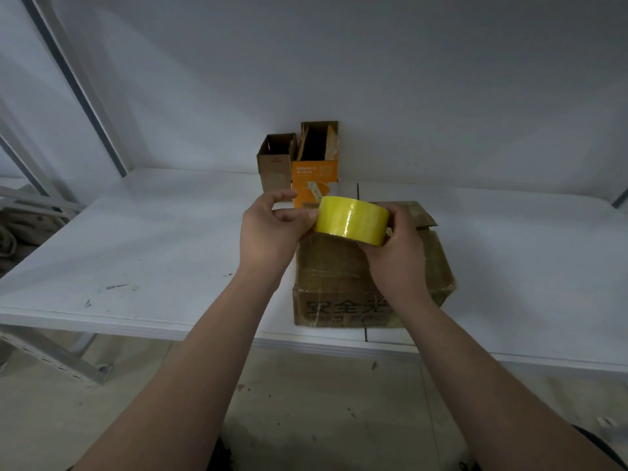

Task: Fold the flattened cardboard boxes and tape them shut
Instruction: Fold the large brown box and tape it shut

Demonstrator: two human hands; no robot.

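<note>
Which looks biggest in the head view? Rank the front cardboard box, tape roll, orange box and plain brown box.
1. front cardboard box
2. orange box and tape roll look about alike; the roll is held nearer the camera, so I won't rank them.
3. plain brown box

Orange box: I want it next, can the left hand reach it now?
Probably yes: the left hand is just before the orange box, nothing between, though it holds the tape roll.

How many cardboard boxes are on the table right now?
3. A large brown box sits at the front of the table; a small brown box stands open by the wall; an orange box stands just right of it. Others may hide behind them.
</note>
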